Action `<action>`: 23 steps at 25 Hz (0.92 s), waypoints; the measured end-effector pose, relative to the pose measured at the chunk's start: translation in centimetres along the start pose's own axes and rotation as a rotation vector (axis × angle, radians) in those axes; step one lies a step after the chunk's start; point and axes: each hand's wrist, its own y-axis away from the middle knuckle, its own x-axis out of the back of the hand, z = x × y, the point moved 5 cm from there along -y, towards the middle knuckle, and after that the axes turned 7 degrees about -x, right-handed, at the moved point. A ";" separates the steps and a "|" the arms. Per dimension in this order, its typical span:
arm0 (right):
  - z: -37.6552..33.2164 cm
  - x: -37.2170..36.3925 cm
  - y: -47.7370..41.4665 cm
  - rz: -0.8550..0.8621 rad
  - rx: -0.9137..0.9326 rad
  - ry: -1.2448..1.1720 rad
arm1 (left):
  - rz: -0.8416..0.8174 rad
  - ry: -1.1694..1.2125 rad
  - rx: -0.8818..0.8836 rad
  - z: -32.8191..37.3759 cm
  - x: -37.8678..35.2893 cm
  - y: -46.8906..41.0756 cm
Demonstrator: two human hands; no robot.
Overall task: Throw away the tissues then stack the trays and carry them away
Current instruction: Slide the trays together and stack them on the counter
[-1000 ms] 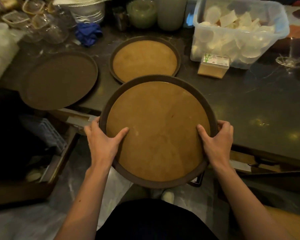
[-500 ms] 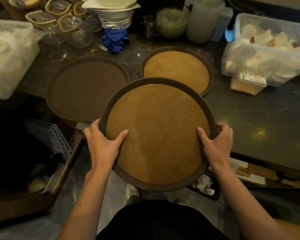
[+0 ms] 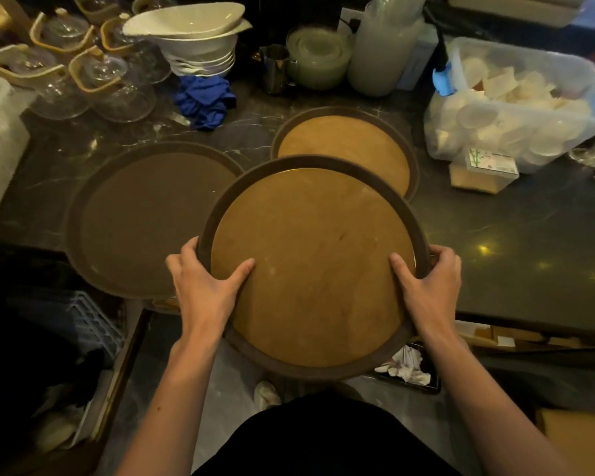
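I hold a large round tray (image 3: 310,269) with a tan cork face and dark rim, above the counter's front edge. My left hand (image 3: 203,286) grips its left rim, thumb on the face. My right hand (image 3: 430,286) grips its right rim the same way. A dark brown round tray (image 3: 145,218) lies flat on the counter to the left, partly under the held tray. A smaller tan tray (image 3: 344,149) lies behind, its near edge hidden by the held one. Crumpled white tissues (image 3: 406,367) sit in a dark bin on the floor at lower right.
At the counter's back stand glass domes (image 3: 93,84), stacked white bowls (image 3: 200,46), a blue cloth (image 3: 205,101), a metal jug (image 3: 275,68) and a tall jar (image 3: 382,53). A clear plastic bin of cups (image 3: 516,108) and a small box (image 3: 485,173) sit right. A crate (image 3: 86,321) is below left.
The held tray has shifted left, now overlapping the dark brown tray and the small tan tray. My view has swung left along the counter. Both hands keep the same grip.
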 end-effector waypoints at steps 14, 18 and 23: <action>1.4 -1.5 -14.6 -0.019 -0.099 -0.075 | -0.042 -0.056 0.001 7.7 -10.9 -7.7; 2.1 -2.3 -18.4 -0.053 -0.146 -0.081 | -0.043 -0.068 0.007 9.2 -13.9 -9.5; 2.0 -4.3 -21.2 -0.075 -0.192 -0.088 | -0.069 -0.076 0.015 9.4 -16.4 -12.6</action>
